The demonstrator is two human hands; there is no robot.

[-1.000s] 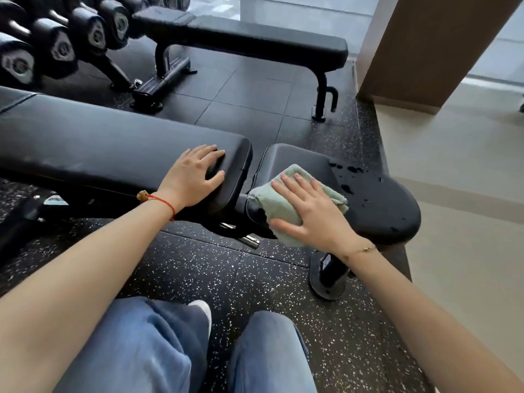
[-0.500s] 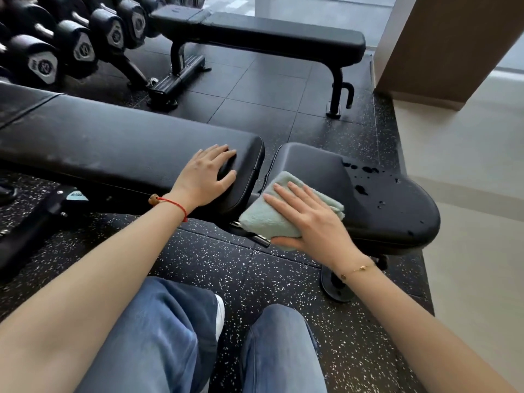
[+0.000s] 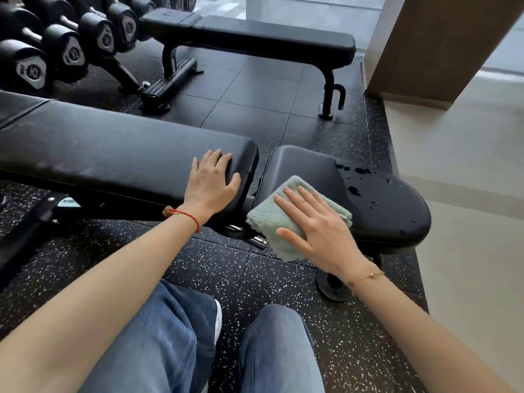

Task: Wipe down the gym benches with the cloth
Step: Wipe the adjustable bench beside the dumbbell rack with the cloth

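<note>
Fingers of my right hand lay straight and spread flat on the pale green cloth, pressing it down rather than gripping it. Nearest me were my two knees in blue jeans over the speckled black floor. The folded cloth sat on the near left corner of the seat pad, with one edge hanging over the pad's front rim. A thin gold bracelet circled that wrist. My left hand rested palm down, fingers relaxed and holding nothing, on the right end of the long back pad, just across the gap from the seat pad. A red string bracelet showed on that wrist. Dark wet drops spotted the far right part of the seat pad, apart from the cloth. Beyond stood a second flat bench on black floor tiles, with a rack of dumbbells at far left and a brown pillar at far right.
</note>
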